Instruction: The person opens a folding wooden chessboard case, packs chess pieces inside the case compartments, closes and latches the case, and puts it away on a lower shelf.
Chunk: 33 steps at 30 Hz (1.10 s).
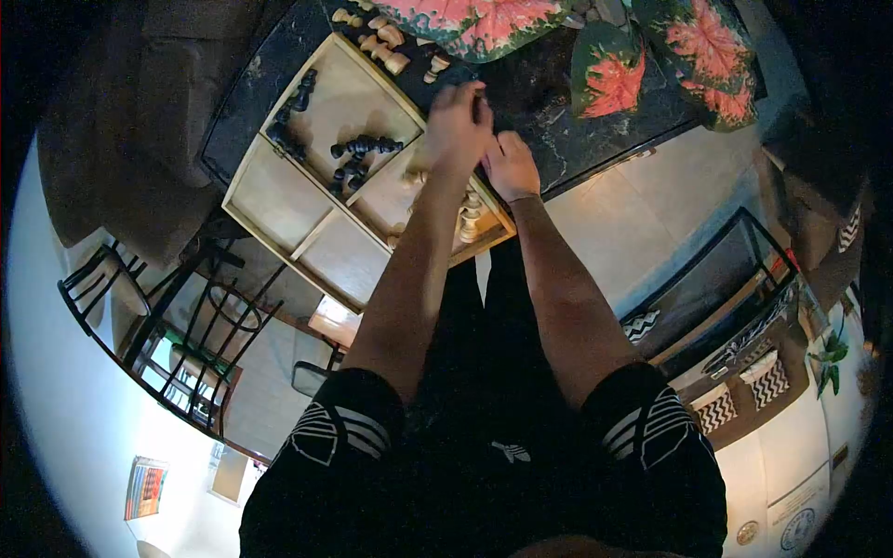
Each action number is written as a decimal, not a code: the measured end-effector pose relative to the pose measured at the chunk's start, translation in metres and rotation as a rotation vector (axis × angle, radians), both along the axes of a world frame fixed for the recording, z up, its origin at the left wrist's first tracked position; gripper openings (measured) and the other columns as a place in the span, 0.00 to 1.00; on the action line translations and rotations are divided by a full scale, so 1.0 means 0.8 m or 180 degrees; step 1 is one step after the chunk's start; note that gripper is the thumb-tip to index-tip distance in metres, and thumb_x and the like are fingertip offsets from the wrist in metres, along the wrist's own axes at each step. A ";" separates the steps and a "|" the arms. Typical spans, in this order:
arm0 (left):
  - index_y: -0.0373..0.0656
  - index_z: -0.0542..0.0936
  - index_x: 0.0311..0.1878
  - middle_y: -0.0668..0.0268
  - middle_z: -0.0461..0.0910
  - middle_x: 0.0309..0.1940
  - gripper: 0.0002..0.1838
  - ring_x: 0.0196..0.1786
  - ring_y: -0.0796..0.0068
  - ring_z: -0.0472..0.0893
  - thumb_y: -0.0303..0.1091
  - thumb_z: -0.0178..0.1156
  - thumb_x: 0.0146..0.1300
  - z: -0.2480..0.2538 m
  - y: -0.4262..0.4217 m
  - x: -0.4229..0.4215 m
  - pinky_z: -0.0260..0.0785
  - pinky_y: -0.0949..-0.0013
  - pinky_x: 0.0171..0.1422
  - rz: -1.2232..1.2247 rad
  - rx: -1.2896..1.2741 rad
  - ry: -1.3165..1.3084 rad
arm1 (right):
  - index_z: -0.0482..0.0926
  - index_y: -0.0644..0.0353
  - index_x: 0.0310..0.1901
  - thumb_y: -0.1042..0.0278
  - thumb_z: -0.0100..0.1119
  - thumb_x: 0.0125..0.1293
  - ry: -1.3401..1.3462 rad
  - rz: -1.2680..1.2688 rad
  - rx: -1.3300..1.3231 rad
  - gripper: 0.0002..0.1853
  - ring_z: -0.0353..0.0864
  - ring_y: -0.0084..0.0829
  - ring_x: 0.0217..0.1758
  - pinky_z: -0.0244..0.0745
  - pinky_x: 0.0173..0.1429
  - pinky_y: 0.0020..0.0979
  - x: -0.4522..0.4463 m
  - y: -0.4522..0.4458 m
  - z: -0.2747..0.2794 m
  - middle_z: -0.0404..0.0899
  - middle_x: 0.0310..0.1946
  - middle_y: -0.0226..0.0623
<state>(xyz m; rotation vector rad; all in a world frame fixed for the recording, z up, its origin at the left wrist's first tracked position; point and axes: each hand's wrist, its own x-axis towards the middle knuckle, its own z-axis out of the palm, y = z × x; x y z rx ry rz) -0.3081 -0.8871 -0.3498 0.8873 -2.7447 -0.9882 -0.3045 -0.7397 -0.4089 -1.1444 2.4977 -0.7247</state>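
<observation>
A wooden folding chess box lies opened out on the dark table, its inside split into compartments. Several black chess pieces lie in its upper compartments, and pale chess pieces are in the part near my forearms. My left hand is over the box's right-hand edge with fingers curled together; what they hold, if anything, is hidden. Beside it, just outside that edge, my right hand rests low with its fingers pointing forward, close to my left fingers. Part of the box is covered by my left forearm.
More pale chess pieces lie on the dark marbled tabletop beyond the box. Large pink and green leaves overhang the far side. Black metal chairs stand off to the left, and a glass-topped table to the right.
</observation>
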 end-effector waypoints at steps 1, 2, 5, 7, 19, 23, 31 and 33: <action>0.44 0.83 0.52 0.54 0.83 0.40 0.14 0.45 0.53 0.84 0.32 0.66 0.62 0.009 -0.013 0.007 0.78 0.54 0.51 0.0216 -0.0202 0.0213 | 0.77 0.59 0.50 0.67 0.61 0.64 -0.0019 0.0019 -0.0004 0.13 0.79 0.49 0.45 0.78 0.50 0.47 0.001 -0.001 0.001 0.76 0.42 0.45; 0.44 0.83 0.52 0.54 0.83 0.40 0.14 0.45 0.53 0.84 0.32 0.66 0.62 0.018 -0.025 0.014 0.78 0.54 0.51 0.0239 -0.0211 0.0196 | 0.76 0.58 0.43 0.67 0.62 0.63 0.0048 -0.0039 -0.0202 0.09 0.77 0.47 0.43 0.78 0.48 0.46 0.000 -0.004 0.002 0.73 0.38 0.42; 0.44 0.84 0.48 0.56 0.84 0.36 0.12 0.41 0.55 0.85 0.30 0.67 0.61 0.036 -0.066 0.029 0.78 0.58 0.50 0.0740 -0.0360 0.0753 | 0.75 0.56 0.37 0.68 0.63 0.61 0.0051 -0.0128 -0.0358 0.07 0.77 0.46 0.44 0.77 0.47 0.46 -0.001 -0.007 0.000 0.71 0.36 0.40; 0.45 0.85 0.45 0.59 0.84 0.31 0.09 0.37 0.57 0.85 0.30 0.67 0.61 0.028 -0.090 0.047 0.78 0.59 0.49 0.1208 -0.0477 0.0578 | 0.74 0.56 0.35 0.68 0.63 0.61 0.0134 -0.0087 -0.0307 0.07 0.77 0.46 0.43 0.77 0.47 0.46 0.000 -0.007 -0.002 0.71 0.35 0.40; 0.42 0.81 0.50 0.57 0.82 0.44 0.14 0.50 0.56 0.81 0.30 0.66 0.60 0.026 -0.061 0.003 0.75 0.55 0.58 0.0580 -0.0310 0.0944 | 0.76 0.57 0.40 0.68 0.62 0.62 -0.0057 -0.0066 -0.0275 0.08 0.77 0.48 0.45 0.77 0.50 0.48 0.002 -0.002 -0.011 0.74 0.37 0.41; 0.43 0.82 0.50 0.52 0.81 0.48 0.14 0.55 0.47 0.81 0.35 0.65 0.63 0.031 0.030 -0.052 0.76 0.51 0.58 -0.0211 0.0339 -0.0107 | 0.77 0.59 0.53 0.62 0.63 0.65 -0.1239 -0.0874 -0.0285 0.18 0.78 0.52 0.56 0.76 0.58 0.49 0.009 0.005 -0.031 0.80 0.50 0.45; 0.42 0.79 0.57 0.49 0.72 0.59 0.25 0.63 0.45 0.75 0.35 0.70 0.55 -0.036 0.056 -0.080 0.70 0.47 0.70 0.0012 -0.0460 -0.0450 | 0.73 0.58 0.65 0.52 0.62 0.68 -0.1549 -0.0842 0.0086 0.29 0.73 0.53 0.68 0.71 0.69 0.46 0.018 0.010 -0.050 0.76 0.63 0.52; 0.44 0.80 0.56 0.50 0.72 0.58 0.24 0.61 0.46 0.76 0.34 0.69 0.55 -0.045 0.039 -0.072 0.71 0.48 0.69 -0.0165 -0.0435 -0.0361 | 0.75 0.58 0.62 0.56 0.62 0.67 -0.1816 -0.1164 -0.0091 0.25 0.76 0.54 0.65 0.74 0.66 0.47 0.006 -0.004 -0.009 0.79 0.60 0.50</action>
